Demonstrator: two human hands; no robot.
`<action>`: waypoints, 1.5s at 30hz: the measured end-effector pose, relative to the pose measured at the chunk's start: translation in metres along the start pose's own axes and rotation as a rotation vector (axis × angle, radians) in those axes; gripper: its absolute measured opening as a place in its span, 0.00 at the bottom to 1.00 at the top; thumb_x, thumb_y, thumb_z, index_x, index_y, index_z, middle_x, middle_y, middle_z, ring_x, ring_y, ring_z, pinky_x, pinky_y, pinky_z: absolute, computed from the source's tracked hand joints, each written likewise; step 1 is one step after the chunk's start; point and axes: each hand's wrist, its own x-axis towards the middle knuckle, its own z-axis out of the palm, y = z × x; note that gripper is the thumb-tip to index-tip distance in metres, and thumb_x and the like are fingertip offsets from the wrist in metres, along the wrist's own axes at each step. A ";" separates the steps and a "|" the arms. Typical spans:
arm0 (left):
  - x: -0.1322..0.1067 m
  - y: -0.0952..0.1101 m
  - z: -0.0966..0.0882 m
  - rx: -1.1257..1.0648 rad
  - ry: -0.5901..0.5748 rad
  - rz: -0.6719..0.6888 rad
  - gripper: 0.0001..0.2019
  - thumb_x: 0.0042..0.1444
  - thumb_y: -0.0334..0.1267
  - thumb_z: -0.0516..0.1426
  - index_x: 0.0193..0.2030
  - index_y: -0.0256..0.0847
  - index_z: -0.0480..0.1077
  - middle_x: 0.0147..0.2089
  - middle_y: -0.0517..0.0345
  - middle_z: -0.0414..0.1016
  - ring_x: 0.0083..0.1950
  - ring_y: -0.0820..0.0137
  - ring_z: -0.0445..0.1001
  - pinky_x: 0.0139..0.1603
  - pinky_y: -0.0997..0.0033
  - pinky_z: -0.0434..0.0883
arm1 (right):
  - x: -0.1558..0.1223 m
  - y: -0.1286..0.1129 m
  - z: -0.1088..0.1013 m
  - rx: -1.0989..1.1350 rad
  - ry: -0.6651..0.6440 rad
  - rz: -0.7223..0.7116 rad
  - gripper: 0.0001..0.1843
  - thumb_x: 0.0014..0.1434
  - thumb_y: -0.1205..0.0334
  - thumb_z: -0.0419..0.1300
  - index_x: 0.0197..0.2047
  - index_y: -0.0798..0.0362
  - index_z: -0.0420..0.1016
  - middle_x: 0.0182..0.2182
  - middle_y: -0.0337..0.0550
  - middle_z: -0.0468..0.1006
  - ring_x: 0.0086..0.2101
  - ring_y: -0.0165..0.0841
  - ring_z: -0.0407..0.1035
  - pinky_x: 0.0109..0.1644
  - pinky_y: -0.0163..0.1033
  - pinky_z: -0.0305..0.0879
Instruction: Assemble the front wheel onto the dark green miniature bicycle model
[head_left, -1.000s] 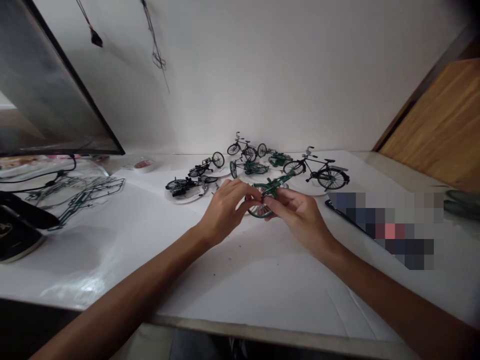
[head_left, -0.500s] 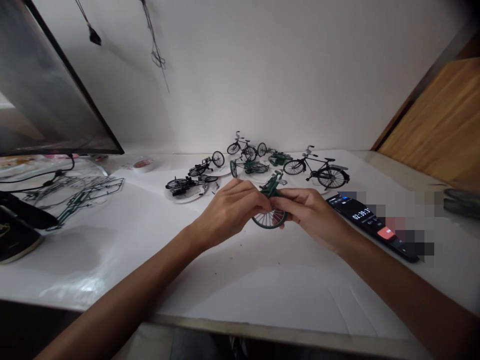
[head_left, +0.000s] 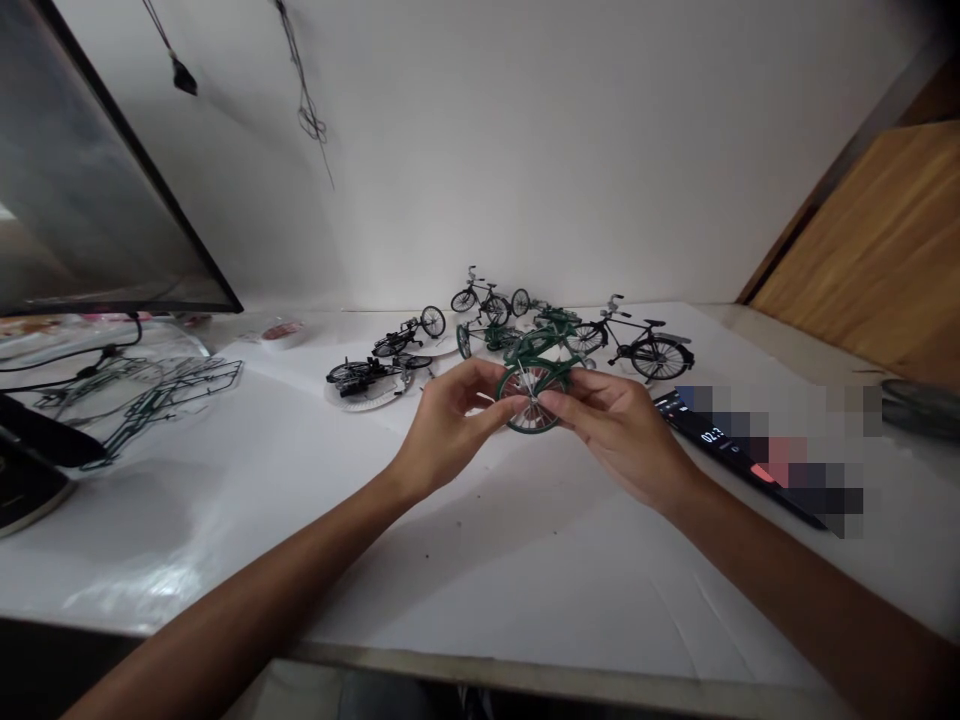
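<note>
Counter (head_left: pixel 525 590) below a white wall (head_left: pixel 525 150) carries a cluster of miniature bicycles (head_left: pixel 487 300), some on white paper plates, with a wiry metal parts frame (head_left: pixel 150 410) to the left and a phone (head_left: pixel 720 435) to the right. Over the counter's middle, left hand (head_left: pixel 450 425) and right hand (head_left: pixel 619 430) hold a green model bicycle (head_left: pixel 534 385) between them, fingers (head_left: pixel 559 402) closed on its wheel and frame.
</note>
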 end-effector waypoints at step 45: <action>0.004 -0.008 -0.007 -0.575 -0.172 -0.304 0.12 0.64 0.42 0.58 0.33 0.36 0.70 0.31 0.58 0.67 0.31 0.76 0.67 0.33 0.76 0.69 | -0.009 -0.016 0.001 -0.569 0.223 -0.419 0.08 0.65 0.55 0.58 0.38 0.48 0.75 0.35 0.43 0.78 0.36 0.36 0.73 0.43 0.44 0.72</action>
